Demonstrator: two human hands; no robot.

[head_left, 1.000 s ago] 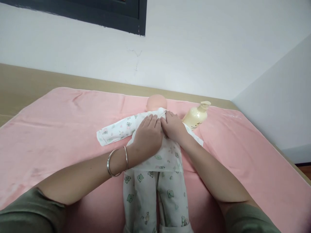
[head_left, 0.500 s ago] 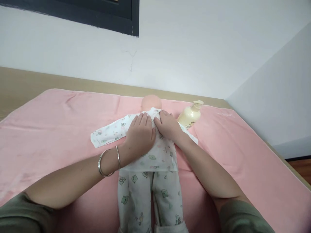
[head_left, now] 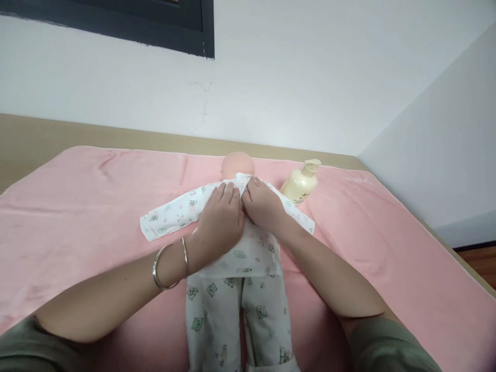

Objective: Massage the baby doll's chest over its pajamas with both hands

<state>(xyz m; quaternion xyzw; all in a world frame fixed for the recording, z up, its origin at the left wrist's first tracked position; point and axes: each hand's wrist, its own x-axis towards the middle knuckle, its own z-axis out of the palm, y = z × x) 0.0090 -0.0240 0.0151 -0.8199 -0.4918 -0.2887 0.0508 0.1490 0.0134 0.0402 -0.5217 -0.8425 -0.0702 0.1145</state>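
Observation:
A baby doll [head_left: 237,164] lies on its back in the middle of the pink sheet, dressed in a white long-sleeved shirt [head_left: 174,214] and matching pants [head_left: 220,310] with green animal prints. On the upper chest, just below the collar, my left hand [head_left: 222,219] has its fingers curled onto the shirt front, a bracelet at the wrist. Right beside it my right hand [head_left: 263,201] pinches the shirt cloth at the front. The two hands meet over the chest, and the fingertips and the exact bit of cloth between them are partly hidden.
A cream pump bottle [head_left: 300,182] stands just right of the doll's shoulder, close to its right-hand sleeve. The pink sheet [head_left: 77,206] covers a wooden surface [head_left: 23,139] that meets a white wall [head_left: 290,77]. A dark frame [head_left: 174,31] is set in that wall.
My right hand has turned inward and its spread fingers have closed on the shirt front. My left fingers have curled in towards it. The view has shifted slightly.

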